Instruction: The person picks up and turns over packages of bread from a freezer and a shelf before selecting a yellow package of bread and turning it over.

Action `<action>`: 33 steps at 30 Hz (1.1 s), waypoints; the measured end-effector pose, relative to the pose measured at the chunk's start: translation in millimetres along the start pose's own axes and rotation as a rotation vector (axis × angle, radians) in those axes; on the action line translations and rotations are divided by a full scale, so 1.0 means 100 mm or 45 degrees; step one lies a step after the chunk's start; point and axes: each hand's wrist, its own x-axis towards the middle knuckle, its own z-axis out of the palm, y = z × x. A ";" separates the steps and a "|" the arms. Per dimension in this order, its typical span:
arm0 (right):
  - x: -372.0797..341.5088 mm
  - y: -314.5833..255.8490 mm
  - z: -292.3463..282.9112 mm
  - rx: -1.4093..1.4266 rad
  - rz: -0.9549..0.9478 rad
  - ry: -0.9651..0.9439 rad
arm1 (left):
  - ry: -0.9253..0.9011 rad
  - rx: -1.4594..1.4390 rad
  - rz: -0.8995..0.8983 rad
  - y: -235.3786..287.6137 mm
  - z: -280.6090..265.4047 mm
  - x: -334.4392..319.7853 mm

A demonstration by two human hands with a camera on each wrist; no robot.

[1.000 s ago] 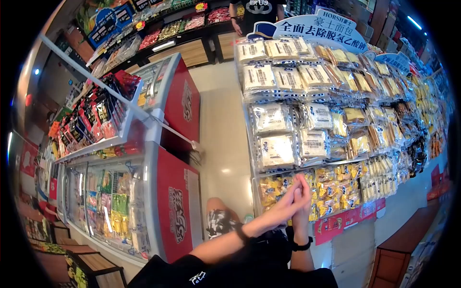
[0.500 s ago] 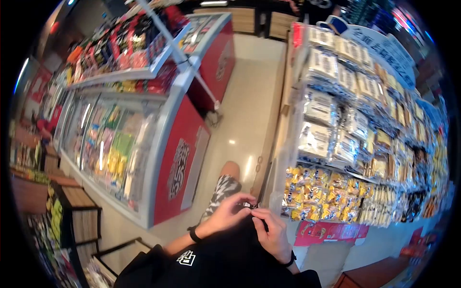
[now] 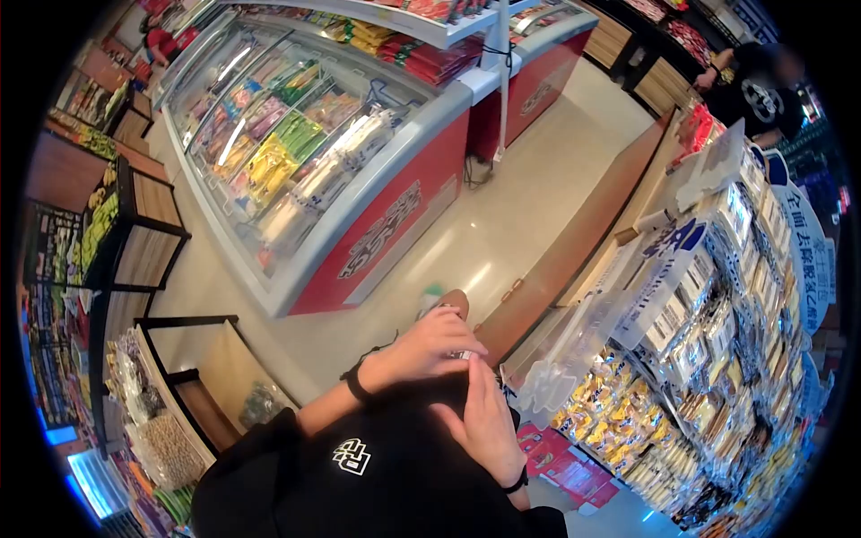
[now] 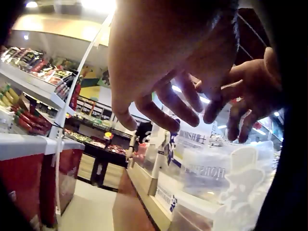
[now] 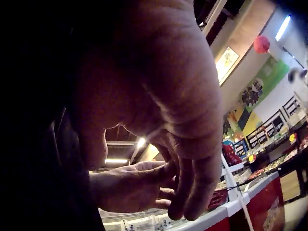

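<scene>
In the head view my left hand [image 3: 430, 343] reaches in from the left, its fingers loosely bent over the front of my black shirt [image 3: 395, 448]. My right hand [image 3: 489, 432] comes up from below, fingers nearly straight and thumb apart, its fingertips close to those of the left. A small whitish patch shows between the fingertips. From the left wrist, the left hand [image 4: 168, 57] hangs with spread fingers and nothing between them, beside the right hand [image 4: 257, 79]. The right wrist view has the right hand [image 5: 178, 106] in shadow, overlapping the left hand [image 5: 134, 187].
To the right, a display stand [image 3: 556, 359] bears packaged bread and yellow-wrapped snacks [image 3: 610, 394]. A glass-topped freezer [image 3: 359, 242] with a red end stands ahead on the left. Wooden shelving [image 3: 152, 202] lines the left side. Beyond the stand is another person [image 3: 753, 94].
My view has swung left, so the freezer sits nearer the middle and the bread stand farther right. The hands, pressed together earlier, have separated, with fingers now loosely extended near each other.
</scene>
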 end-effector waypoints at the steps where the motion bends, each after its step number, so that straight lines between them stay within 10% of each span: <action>1: 0.02 -0.01 0.02 -0.002 -0.022 -0.060 | 0.021 0.004 -0.013 0.01 -0.04 -0.05; 11: 0.19 -0.08 0.21 0.045 -0.104 -0.253 | 0.086 0.187 -0.373 -0.15 -0.24 -0.47; 15: 0.20 -0.16 0.17 0.023 -0.091 -0.149 | 0.636 0.485 -0.925 -0.70 -0.39 -0.70; 19: 0.35 -0.18 0.34 0.007 -0.027 -0.116 | 0.993 0.819 -0.971 -1.54 -0.89 -1.22; 27: 1.38 -0.35 0.93 0.184 -0.224 -0.358 | 1.001 1.324 -1.271 -1.86 -1.61 -2.11; 33: 2.35 -0.09 1.94 0.649 -0.187 -0.711 | 0.997 0.880 -1.381 -1.90 -1.79 -2.34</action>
